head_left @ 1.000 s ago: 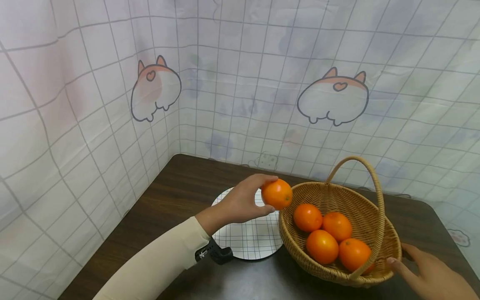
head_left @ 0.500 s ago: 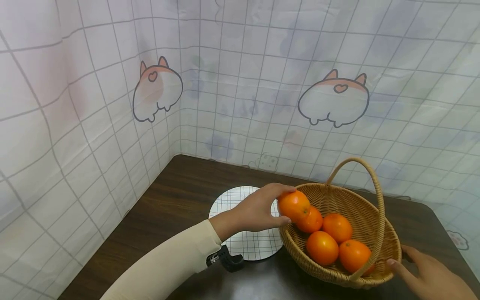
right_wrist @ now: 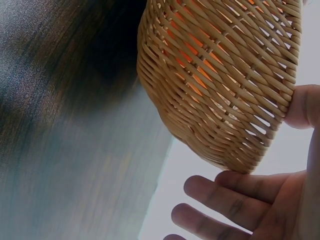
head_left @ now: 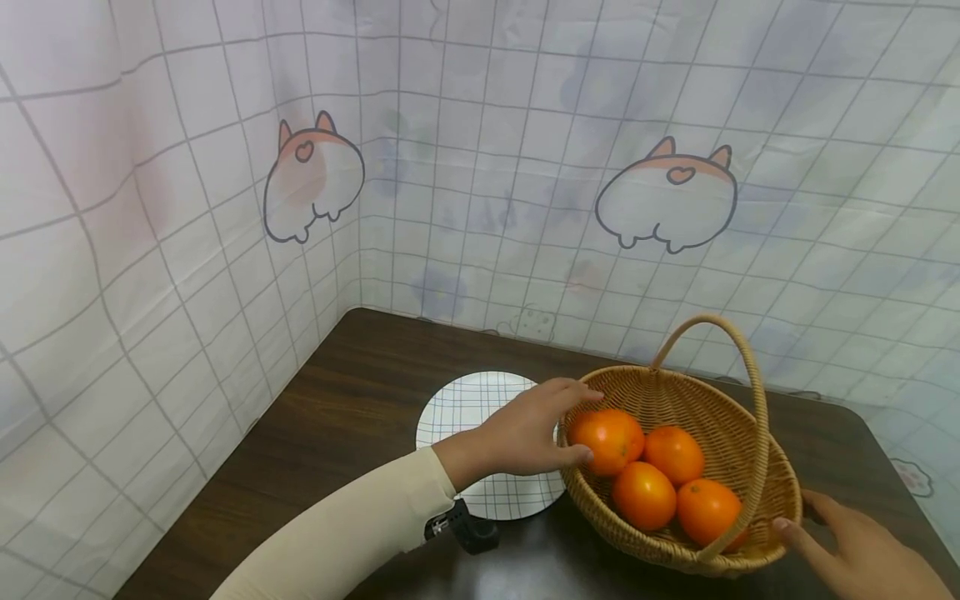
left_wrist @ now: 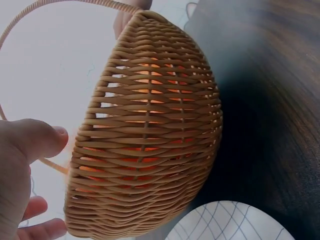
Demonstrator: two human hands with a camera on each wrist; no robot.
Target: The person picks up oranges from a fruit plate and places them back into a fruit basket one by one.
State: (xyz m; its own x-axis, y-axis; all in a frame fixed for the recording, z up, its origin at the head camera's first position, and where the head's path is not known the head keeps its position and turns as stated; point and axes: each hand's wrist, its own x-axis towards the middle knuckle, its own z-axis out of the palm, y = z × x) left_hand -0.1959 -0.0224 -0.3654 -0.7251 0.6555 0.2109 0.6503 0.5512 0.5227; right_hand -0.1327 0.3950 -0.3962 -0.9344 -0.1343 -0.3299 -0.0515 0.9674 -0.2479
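Observation:
My left hand (head_left: 525,429) is at the left rim of a wicker basket (head_left: 731,425), thumb and fingers spread apart. Just beyond its fingers an orange (head_left: 600,443) lies inside, against the other oranges (head_left: 643,496). In the left wrist view, the thumb (left_wrist: 42,140) and fingers stand over the rim with nothing visible between them. My right hand (head_left: 862,546) holds the basket's right end. The right wrist view has its thumb (right_wrist: 303,106) on the rim and a finger touching the end, while the other fingers extend free.
A round white plate (head_left: 468,408) with a grid pattern lies left of the basket, partly behind my left hand. The basket's arched handle (head_left: 759,400) rises at its right side. Grid-patterned cloth (head_left: 480,167) hangs behind the dark wooden table (head_left: 330,392).
My left hand has carried the orange rightward from above the plate, lowered it into the basket and let go of it. My right hand has stayed at the basket's end.

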